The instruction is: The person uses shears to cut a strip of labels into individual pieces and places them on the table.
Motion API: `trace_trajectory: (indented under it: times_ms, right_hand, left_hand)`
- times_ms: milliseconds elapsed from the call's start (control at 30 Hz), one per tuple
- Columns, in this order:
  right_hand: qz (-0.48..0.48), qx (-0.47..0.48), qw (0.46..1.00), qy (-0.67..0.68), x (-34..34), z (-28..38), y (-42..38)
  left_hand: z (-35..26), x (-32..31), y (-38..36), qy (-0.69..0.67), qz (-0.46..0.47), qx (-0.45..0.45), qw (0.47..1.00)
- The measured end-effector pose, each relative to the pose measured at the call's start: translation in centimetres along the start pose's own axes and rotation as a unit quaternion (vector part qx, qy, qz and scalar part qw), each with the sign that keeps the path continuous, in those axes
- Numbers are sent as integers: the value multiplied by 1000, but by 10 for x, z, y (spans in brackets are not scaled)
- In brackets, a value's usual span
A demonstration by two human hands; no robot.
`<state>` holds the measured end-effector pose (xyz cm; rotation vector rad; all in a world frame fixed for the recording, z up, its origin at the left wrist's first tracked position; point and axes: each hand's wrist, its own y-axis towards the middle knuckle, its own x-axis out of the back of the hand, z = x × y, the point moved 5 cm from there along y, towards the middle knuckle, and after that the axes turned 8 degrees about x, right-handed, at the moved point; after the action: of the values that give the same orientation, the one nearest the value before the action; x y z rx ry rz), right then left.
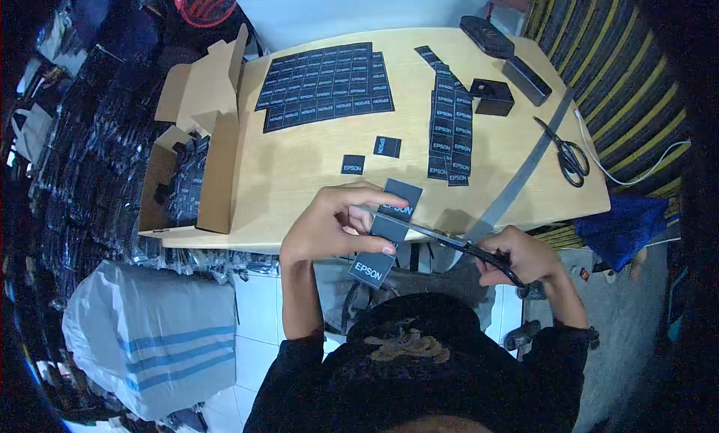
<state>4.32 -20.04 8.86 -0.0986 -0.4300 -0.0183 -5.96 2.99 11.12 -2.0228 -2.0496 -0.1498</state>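
Note:
My left hand (338, 225) pinches a short strip of dark EPSON labels (371, 268) between thumb and fingers, near the table's front edge. The strip hangs at a slant, its lowest label toward my body. Wrapped round the black handles of a pair of scissors (457, 243) is my right hand (518, 258). The scissor blades reach left across the strip, between two labels, right by my left fingers. Just beyond my left hand, two single cut labels (353, 164) (387, 147) lie on the table.
On the wooden table (299, 163) lie label sheets (322, 85) and long label strips (451, 133). An open cardboard box (217, 174) with dark labels inside stands left. At right are a second pair of scissors (571, 162), a grey band (524, 163), black boxes (494, 100) and a white cable (599, 163).

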Motion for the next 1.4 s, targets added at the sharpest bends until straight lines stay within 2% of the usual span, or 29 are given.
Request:
trace_trajectory:
  times_ms: [100,167,200,300,367,467,500,567,667,700,733,800,833,933,967,1033,1133,1267,1333,1367,1400]
  right_hand:
    - [-15,-12,999,-35,-1,-8,-2]
    - [-39,-53,998,-22,0,-16,-4]
    - [-39,-51,998,-21,-1,-19,-6]
    - [-134,-89,987,3,-3,-38,-22]
    - [-153,-97,983,12,-12,-50,-32]
    - [-185,-135,973,20,-22,-44,-34]
    - [-216,-119,967,63,-27,-41,-31]
    - [-268,-65,953,127,-39,-37,-20]
    - [-309,-56,939,138,-54,-34,12]
    - [-310,-54,939,139,-59,-34,25]
    - [-323,-13,931,170,-63,-31,38]
    - [-345,66,910,222,-64,-17,63]
    - [-349,76,904,235,-66,-15,72]
    - [-350,92,901,239,-64,-11,82]
    - [-346,100,905,229,-63,-10,82]
    - [-349,93,903,233,-57,-9,80]
    - [-349,71,904,235,-53,-16,77]
    - [-314,106,904,269,-54,-18,69]
    - [-259,140,905,306,-56,-26,60]
    - [-225,108,923,292,-56,-32,51]
    - [-223,108,924,291,-54,-29,46]
  left_hand:
    - [3,2,1,-25,11,21,999]
    - [10,6,3,-26,-6,53,998]
    - [19,9,7,-47,-24,19,998]
    - [48,27,24,20,-71,9,997]
    - [73,39,29,184,-141,43,972]
    - [86,47,19,187,-169,117,961]
    - [85,47,12,189,-166,119,961]
    - [74,51,-4,169,-226,82,956]
    - [58,45,-16,127,-250,123,952]
    - [51,37,-16,79,-251,86,961]
    - [47,28,-17,81,-251,85,961]
    - [34,4,-17,-82,-208,14,975]
    - [28,-6,-16,-58,-209,18,976]
    - [30,-25,-16,-180,-226,-17,957]
    - [36,-33,-17,-182,-225,-17,957]
    - [36,-40,-26,-196,-261,-114,938]
    - [41,-47,-30,-126,-164,-48,977]
    - [36,-41,-26,-132,-196,-8,972]
    - [40,-27,-30,-110,-255,31,960]
    - [36,-23,-28,-169,-250,-9,953]
    - [34,-19,-27,-170,-252,-10,953]
